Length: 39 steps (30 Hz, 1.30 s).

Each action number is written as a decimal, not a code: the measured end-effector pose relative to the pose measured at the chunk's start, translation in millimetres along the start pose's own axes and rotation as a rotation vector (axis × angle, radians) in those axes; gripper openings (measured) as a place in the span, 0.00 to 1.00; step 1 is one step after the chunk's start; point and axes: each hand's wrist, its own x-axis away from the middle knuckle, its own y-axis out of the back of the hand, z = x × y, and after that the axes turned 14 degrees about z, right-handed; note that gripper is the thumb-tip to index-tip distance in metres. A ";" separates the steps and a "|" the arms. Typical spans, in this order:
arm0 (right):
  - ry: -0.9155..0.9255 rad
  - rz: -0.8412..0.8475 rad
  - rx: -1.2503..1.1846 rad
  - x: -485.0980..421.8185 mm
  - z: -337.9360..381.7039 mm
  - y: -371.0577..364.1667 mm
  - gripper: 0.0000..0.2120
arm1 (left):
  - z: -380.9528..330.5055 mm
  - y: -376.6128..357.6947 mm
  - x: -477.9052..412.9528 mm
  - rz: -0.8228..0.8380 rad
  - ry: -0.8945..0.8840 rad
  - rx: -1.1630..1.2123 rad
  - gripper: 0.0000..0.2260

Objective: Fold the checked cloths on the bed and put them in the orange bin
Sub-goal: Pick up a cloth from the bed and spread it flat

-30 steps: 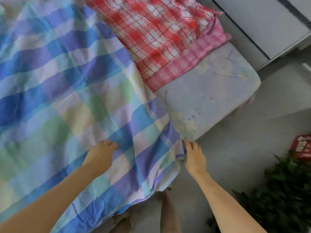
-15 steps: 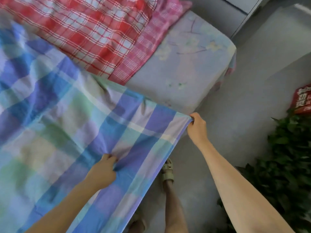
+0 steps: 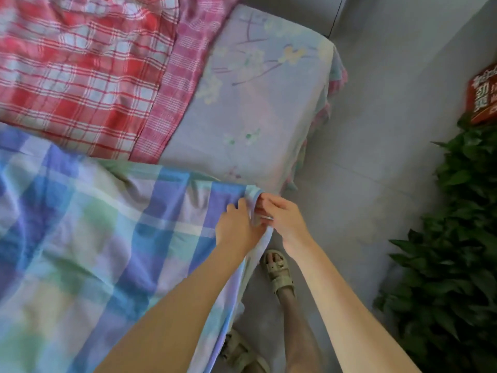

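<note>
A large blue, green and lilac checked cloth [image 3: 88, 238] covers the near left part of the bed. Its near right corner is bunched between both hands at the bed's edge. My left hand [image 3: 238, 227] grips the cloth just left of that corner. My right hand [image 3: 282, 218] pinches the corner's folded edge, almost touching the left hand. A red and white checked cloth [image 3: 80, 71] lies spread at the far left, with a pink checked cloth [image 3: 177, 74] along its right side. No orange bin is in view.
The bed [image 3: 263, 103] has a pale lilac flowered sheet, bare at its far right corner. Grey floor runs along the right of the bed. A leafy green plant [image 3: 457, 251] stands at the right, with a red package [image 3: 484, 95] above it. My sandalled feet [image 3: 277, 267] stand beside the bed.
My left hand slid right along the blue cloth's edge to meet my right hand at the corner. The view shifted, showing more of the bed's far right corner.
</note>
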 end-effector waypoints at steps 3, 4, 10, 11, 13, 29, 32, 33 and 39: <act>0.031 0.025 0.245 -1.4 -1.5 10.0 0.18 | 12.8 17.8 -12.3 -0.017 -0.029 0.134 0.05; 0.033 -0.004 0.395 -2.9 -4.0 14.8 0.19 | 19.5 26.8 -14.0 0.002 -0.052 0.212 0.06; 0.016 -0.054 0.776 -7.4 -32.6 24.2 0.13 | 41.4 59.2 -21.5 0.170 -0.117 0.273 0.05; 0.018 -0.083 0.713 -9.1 -37.3 21.8 0.11 | 39.3 60.6 -23.6 0.134 -0.119 0.260 0.05; 0.010 -0.128 0.511 -13.8 -43.3 13.8 0.10 | 31.8 59.9 -26.1 0.054 -0.150 0.197 0.04; 0.115 -0.419 0.578 -0.7 -58.4 2.1 0.04 | -22.2 61.3 -24.2 -0.039 -0.225 0.168 0.07; 0.054 -0.365 0.515 -3.0 -33.3 -9.8 0.07 | -26.2 69.6 -24.7 -0.003 -0.199 0.202 0.05; 0.057 -0.363 0.498 -0.9 -24.6 -14.7 0.06 | -28.0 72.5 -24.1 0.007 -0.202 0.182 0.04; -0.019 -0.437 -0.092 4.7 -1.6 -36.5 0.11 | -34.9 84.2 -19.7 0.027 -0.226 0.157 0.05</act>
